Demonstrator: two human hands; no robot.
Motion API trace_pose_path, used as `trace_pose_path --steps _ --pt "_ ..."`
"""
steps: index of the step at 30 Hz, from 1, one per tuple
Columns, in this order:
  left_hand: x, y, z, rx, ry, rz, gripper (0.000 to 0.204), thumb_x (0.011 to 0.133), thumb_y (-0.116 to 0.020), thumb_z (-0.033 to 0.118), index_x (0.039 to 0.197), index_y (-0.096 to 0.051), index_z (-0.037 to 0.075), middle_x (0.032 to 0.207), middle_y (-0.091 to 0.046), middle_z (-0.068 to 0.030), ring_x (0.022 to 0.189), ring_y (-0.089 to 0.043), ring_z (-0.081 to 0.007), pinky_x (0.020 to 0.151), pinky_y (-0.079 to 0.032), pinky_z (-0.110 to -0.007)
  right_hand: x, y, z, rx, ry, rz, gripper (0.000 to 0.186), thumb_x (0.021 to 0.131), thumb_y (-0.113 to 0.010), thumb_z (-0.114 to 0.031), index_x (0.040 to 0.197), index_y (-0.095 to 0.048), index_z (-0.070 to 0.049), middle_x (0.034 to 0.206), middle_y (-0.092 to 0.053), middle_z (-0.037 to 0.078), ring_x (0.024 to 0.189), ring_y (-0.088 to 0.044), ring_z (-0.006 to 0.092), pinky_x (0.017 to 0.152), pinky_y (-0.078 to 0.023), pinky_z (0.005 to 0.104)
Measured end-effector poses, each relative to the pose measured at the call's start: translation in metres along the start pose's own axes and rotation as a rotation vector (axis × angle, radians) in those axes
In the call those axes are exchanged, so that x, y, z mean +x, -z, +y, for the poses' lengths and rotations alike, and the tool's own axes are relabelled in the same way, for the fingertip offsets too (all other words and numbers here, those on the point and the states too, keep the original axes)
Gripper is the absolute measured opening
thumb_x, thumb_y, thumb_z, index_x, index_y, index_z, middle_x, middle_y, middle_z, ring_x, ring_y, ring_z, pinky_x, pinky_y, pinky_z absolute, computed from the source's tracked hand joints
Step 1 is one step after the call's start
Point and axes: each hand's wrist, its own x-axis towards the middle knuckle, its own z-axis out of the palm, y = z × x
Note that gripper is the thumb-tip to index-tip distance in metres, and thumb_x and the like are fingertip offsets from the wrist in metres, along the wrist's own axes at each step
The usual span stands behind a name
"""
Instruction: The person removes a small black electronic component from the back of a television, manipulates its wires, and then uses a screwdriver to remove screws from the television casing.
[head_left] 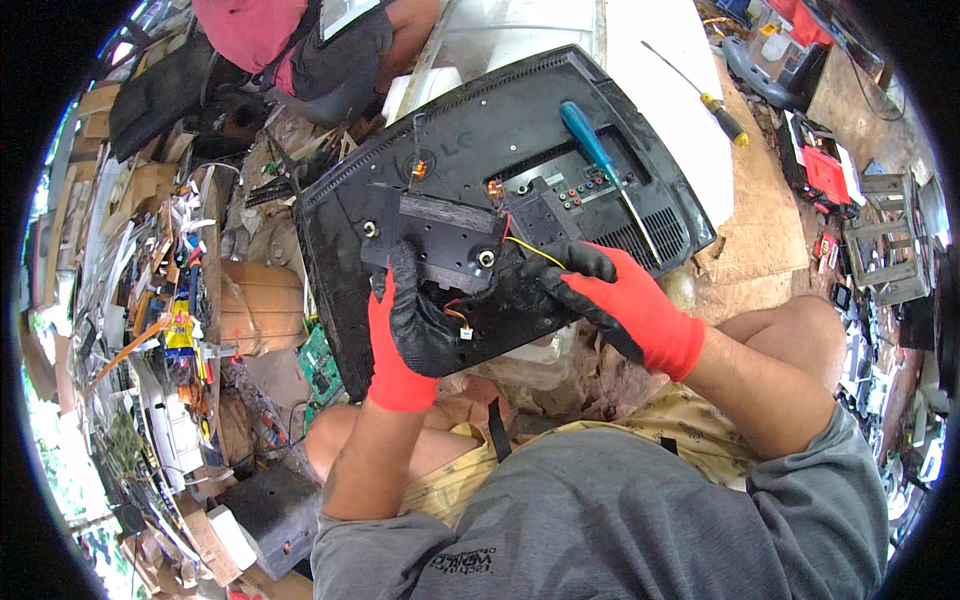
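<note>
**A black module in a gloved hand, over the casing**

We saw the black module (430,235) over the left half of the black casing (460,115), between its far and near edges. The left hand (415,325) held this module: the fingers were partly bent about its near-left part, though their grip below was hidden. The fingers of the right hand (630,305) were curled toward the thumb, just beside the yellow wire (538,251); we could not tell whether they pinched it.

We judged the module rather light and stiff, its smooth plastic perhaps a little slippery. The thin wire and the hanging white connector (466,333) seemed more fragile, so the solid ends appeared the better place to hold.

About writing: the casing carried a raised maker's mark toward its far-left edge, and the grey shirt (640,510) had small dark print. On the module we could read nothing.
</note>
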Motion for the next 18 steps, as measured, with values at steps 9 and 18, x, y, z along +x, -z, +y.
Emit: trace_pose_path --steps 9,18 --pt "-0.012 0.012 0.004 0.417 -0.321 0.020 0.040 0.107 -0.046 0.026 0.141 -0.050 0.004 0.132 -0.060 -0.0139 0.116 -0.061 -0.0252 0.100 -0.049 -0.041 0.000 0.002 0.003 -0.385 0.340 0.243 0.064 0.084 -0.073 -0.008 0.142 -0.047 0.001 0.134 -0.059 0.018 0.124 -0.058 0.0251 0.105 -0.046 0.0362" --pt "-0.021 0.012 0.013 1.413 -0.896 -0.110 0.033 0.105 -0.051 0.023 0.125 -0.058 -0.003 0.113 -0.067 -0.0124 0.097 -0.064 -0.0168 0.085 -0.052 -0.033 -0.009 -0.007 -0.015 -0.517 0.375 0.046 0.064 0.079 -0.076 -0.005 0.138 -0.051 -0.001 0.123 -0.065 0.019 0.116 -0.064 0.0302 0.099 -0.050 0.0373"
